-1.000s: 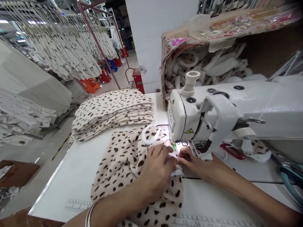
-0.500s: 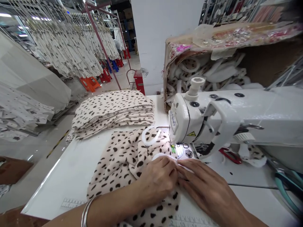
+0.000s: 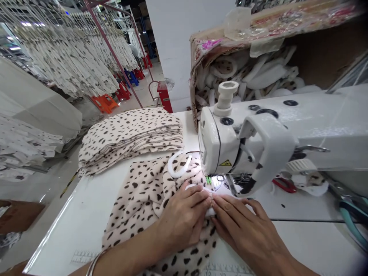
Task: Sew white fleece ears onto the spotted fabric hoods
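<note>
Just in front of the sewing machine (image 3: 258,145), the left hand (image 3: 184,216) was pinching a white piece (image 3: 211,212) over the spotted cloth (image 3: 135,211); right hand (image 3: 245,232) lay against it too, couldn't tell if gripping. Decent tabletop (image 3: 64,222) ran from cloth to left edge, fabric stack (image 3: 129,132) behind.

An orange stool (image 3: 105,102) stands — with a blue stool (image 3: 132,78) farther back.

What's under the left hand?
Spotted fabric shows around the left hand, and part of a white piece shows by its fingers; whatever lies directly beneath the hand is covered.
</note>
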A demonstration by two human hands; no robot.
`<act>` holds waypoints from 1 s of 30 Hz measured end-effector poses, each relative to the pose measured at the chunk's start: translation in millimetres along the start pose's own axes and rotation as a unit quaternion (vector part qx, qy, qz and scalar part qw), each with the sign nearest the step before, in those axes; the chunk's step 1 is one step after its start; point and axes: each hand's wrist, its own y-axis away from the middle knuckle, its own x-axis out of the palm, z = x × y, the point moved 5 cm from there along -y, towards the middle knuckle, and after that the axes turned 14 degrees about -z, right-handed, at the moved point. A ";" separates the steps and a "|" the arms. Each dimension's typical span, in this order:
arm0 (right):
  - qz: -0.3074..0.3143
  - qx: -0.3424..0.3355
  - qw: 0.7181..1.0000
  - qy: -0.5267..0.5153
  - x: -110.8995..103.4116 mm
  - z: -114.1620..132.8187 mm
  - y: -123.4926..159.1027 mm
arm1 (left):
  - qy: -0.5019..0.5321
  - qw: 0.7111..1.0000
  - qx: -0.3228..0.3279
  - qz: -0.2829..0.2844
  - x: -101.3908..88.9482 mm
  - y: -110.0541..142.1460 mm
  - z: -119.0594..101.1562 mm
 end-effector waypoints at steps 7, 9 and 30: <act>0.049 -0.071 0.993 0.081 9.0 -10.7 -0.6 | -0.041 0.999 0.006 -0.029 2.4 -10.1 8.1; 0.060 -0.093 0.988 0.105 11.4 -12.2 -1.8 | -0.053 0.998 0.003 -0.033 2.6 -11.5 10.1; 0.075 -0.101 0.981 0.148 17.3 -9.5 -9.9 | -0.006 0.999 -0.006 -0.044 3.1 -15.4 18.2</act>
